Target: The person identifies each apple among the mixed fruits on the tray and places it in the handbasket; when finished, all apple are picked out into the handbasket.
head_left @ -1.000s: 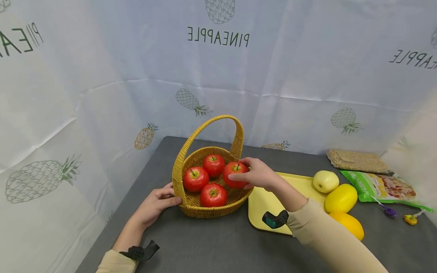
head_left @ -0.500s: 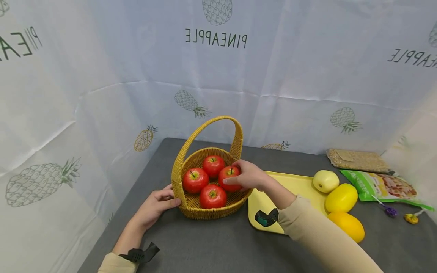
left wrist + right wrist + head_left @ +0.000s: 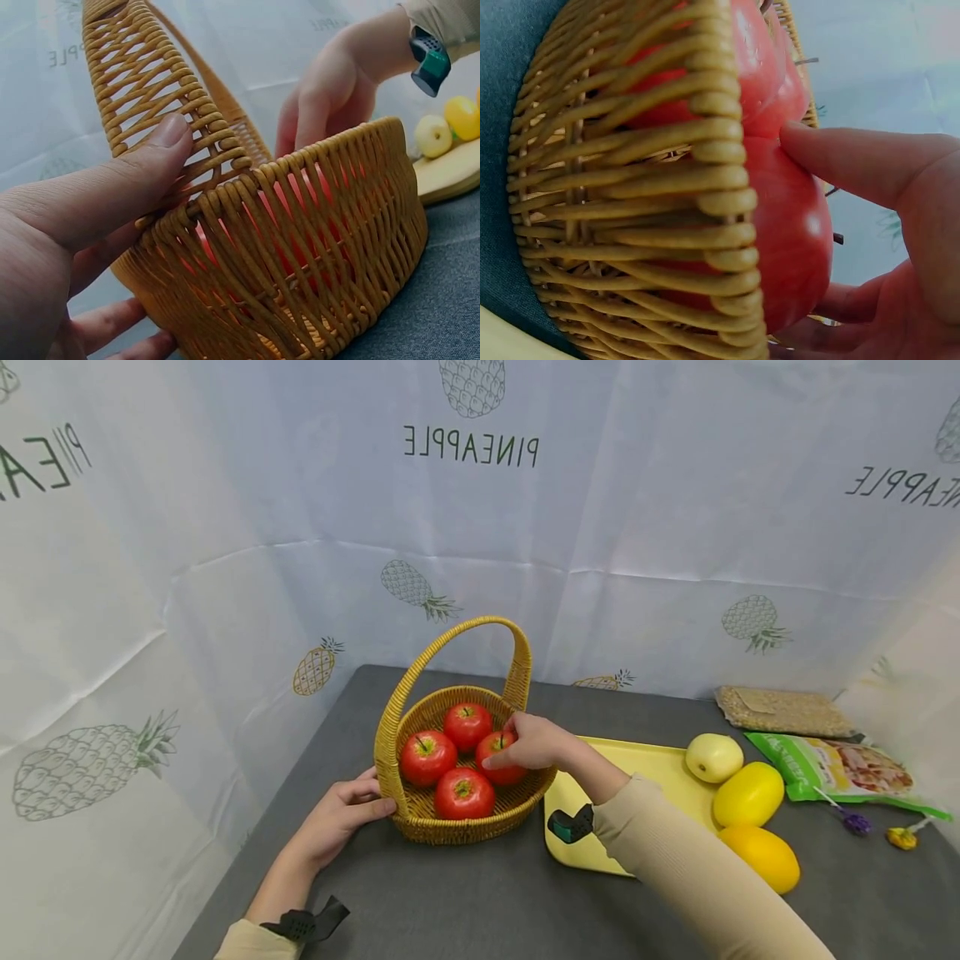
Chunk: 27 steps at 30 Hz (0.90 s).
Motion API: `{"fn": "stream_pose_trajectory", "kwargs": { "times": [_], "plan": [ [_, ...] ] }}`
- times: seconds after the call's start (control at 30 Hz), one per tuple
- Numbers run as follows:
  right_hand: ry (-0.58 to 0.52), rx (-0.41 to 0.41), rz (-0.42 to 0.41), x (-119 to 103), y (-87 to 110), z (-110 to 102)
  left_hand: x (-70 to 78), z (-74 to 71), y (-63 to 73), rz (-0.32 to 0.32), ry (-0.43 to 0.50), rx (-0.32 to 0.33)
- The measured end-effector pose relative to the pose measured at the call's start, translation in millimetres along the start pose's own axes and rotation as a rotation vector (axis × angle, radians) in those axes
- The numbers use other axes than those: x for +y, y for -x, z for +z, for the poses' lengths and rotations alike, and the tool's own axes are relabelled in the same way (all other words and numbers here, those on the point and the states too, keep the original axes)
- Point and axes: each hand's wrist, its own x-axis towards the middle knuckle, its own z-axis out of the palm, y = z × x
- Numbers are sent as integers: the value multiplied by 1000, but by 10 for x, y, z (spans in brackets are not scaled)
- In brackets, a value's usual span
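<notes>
A woven yellow basket [image 3: 450, 833] with a tall arched handle holds several red apples, among them one at the back [image 3: 467, 727], one at the left [image 3: 427, 758] and one at the front [image 3: 464, 794]. My left hand [image 3: 339, 817] grips the basket's left side, its thumb [image 3: 159, 146] across the foot of the handle and fingers around the wall. Inside the right rim, my right hand [image 3: 536, 745] holds another apple [image 3: 791, 232] between thumb and fingers. That apple sits low beside the others; its right side is hidden by the hand in the head view.
Right of the basket lies a yellow tray [image 3: 660, 767], partly under my right forearm. At its right edge are a pale round fruit [image 3: 714, 758] and two yellow fruits [image 3: 748, 795]. Farther right lie a green food packet [image 3: 840, 770], a grain bag [image 3: 783, 710] and small dried flowers [image 3: 857, 823].
My right hand has moved left with its apple, bringing it in against the other apples in the basket. The left hand keeps its hold on the basket's side.
</notes>
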Motion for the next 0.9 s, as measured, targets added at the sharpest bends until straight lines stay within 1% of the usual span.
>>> {"fn": "stream_pose_trajectory", "kwargs": {
  "times": [0.17,0.27,0.4,0.6,0.77,0.9],
  "plan": [
    [-100,-15,3,46,-52,44,-14,19,3,-15,8,15],
    [-147,-26,3,76,-59,66,-34,33,9,-20,13,12],
    [-155,-45,-13,91,-43,73,-54,46,32,-22,17,4],
    [-159,-64,-56,89,-12,58,-37,49,52,-21,11,18],
    [-152,-30,-87,105,67,31,-11,44,33,-27,-3,-2],
    [-166,16,-117,85,151,-12,23,7,13,-19,-21,2]
  ]
}}
